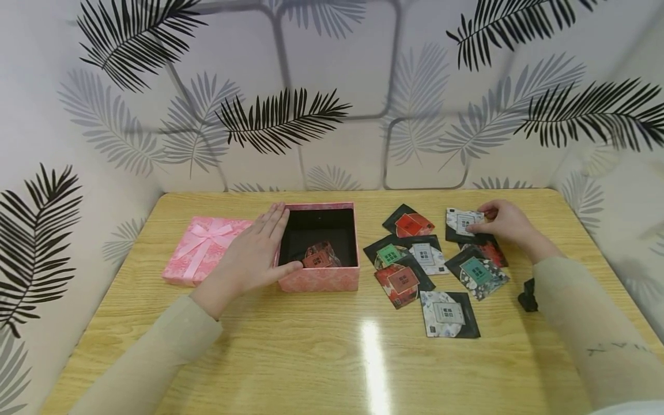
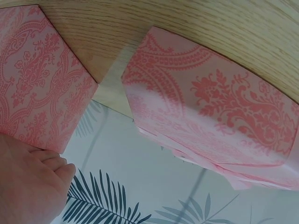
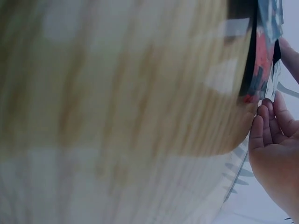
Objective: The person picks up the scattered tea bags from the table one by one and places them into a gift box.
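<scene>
My left hand (image 1: 254,253) rests on the left rim of a pink patterned box (image 1: 319,280), fingers straight along its edge and thumb toward the front. Inside its black interior lies a dark packet with a red label (image 1: 319,257). At the right my right hand (image 1: 508,225) pinches a black-and-white floral packet (image 1: 457,223) between thumb and fingers. A red-and-black packet (image 1: 493,252) lies partly hidden below it. In the right wrist view, the hand (image 3: 278,144) is at the packets' edge near the table corner.
Left of the box sits its pink lid (image 1: 181,259) with a ribbon bow. Several flat packets lie spread right of the box, among them a green-labelled one (image 1: 477,271) and a white floral one (image 1: 448,314). A small black object (image 1: 528,297) is beside the right sleeve.
</scene>
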`<state>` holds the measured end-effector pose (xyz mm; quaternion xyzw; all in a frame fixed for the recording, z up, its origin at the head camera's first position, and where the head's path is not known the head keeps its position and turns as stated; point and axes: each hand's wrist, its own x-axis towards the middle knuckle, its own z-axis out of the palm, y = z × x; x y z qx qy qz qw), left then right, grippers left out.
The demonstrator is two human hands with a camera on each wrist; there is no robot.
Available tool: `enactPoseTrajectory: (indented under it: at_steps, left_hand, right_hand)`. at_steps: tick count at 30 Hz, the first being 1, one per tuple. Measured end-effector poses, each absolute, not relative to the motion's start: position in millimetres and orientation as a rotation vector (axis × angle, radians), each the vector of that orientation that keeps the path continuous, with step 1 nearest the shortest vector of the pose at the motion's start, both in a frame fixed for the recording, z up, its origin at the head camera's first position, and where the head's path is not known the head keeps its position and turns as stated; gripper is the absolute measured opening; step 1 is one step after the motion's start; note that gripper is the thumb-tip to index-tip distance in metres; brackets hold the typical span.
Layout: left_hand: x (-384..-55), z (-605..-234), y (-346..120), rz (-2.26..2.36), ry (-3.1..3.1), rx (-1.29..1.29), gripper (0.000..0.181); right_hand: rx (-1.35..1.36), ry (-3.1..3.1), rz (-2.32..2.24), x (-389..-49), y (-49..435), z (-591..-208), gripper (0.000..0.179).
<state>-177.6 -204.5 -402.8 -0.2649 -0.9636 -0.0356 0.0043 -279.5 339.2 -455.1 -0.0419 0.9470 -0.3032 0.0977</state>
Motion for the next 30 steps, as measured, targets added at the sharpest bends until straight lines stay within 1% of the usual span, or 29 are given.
enactPoseTrajectory:
  at_steps: [5,7,17,30]
  left_hand:
    - [-178,-402,-204,-0.103,-3.018,-0.823,0.111]
    - [-178,-402,-203,-0.108,-3.019,-0.818,0.108]
    - [-177,-399,-203,-0.093,-3.023,-0.823,0.108]
    - [-177,-400,-203,-0.104,-3.009,-0.838,0.11]
  right_hand:
    - [-0.088,2.808,-0.957,-278,337,-452,0.064]
    - [-0.065,2.822,-0.984,-278,336,-450,0.061]
    - [-0.033,2.908,-1.151,-281,331,-431,0.041]
    - [-0.085,2.913,-1.259,-284,306,-396,0.041]
